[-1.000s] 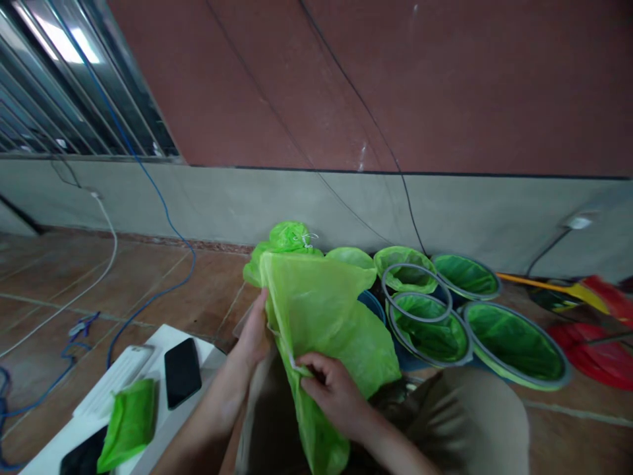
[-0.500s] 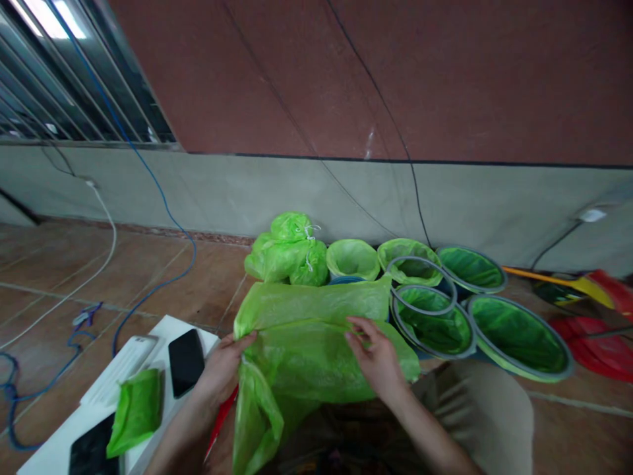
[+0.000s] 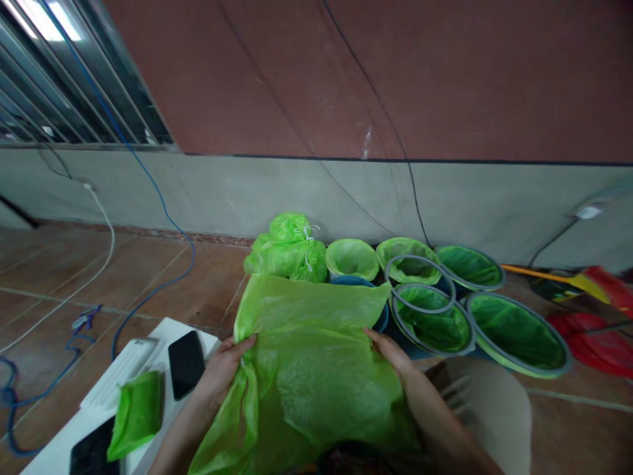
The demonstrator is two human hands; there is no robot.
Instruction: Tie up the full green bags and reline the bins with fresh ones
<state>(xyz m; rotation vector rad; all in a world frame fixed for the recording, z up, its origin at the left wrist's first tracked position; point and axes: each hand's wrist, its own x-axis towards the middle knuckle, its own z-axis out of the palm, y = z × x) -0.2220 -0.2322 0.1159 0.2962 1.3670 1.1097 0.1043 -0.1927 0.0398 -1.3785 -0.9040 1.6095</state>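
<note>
A thin green trash bag (image 3: 316,369) is spread out in front of me, its lower part draping over my lap. My left hand (image 3: 230,366) pinches its left edge between thumb and fingers. On the opposite edge, my right hand (image 3: 390,349) grips the plastic, with some fingers hidden beneath it. Just beyond the bag's top edge stands a blue bin (image 3: 352,280), partly covered by the plastic. A lined bin (image 3: 432,323) with a loose grey ring (image 3: 420,258) resting across it is close to my right hand.
More bins with green liners (image 3: 519,336) line the wall. Tied, filled green bags (image 3: 287,251) sit beside them. On my left, a white surface holds a black phone (image 3: 186,364), a green packet (image 3: 136,415) and a white power strip (image 3: 119,373). A red dustpan (image 3: 588,340) lies far right; cables cross the floor.
My right hand has moved from over the middle of the bag out to its right edge and gripped it. The bag's lower part now opens wider over my lap.
</note>
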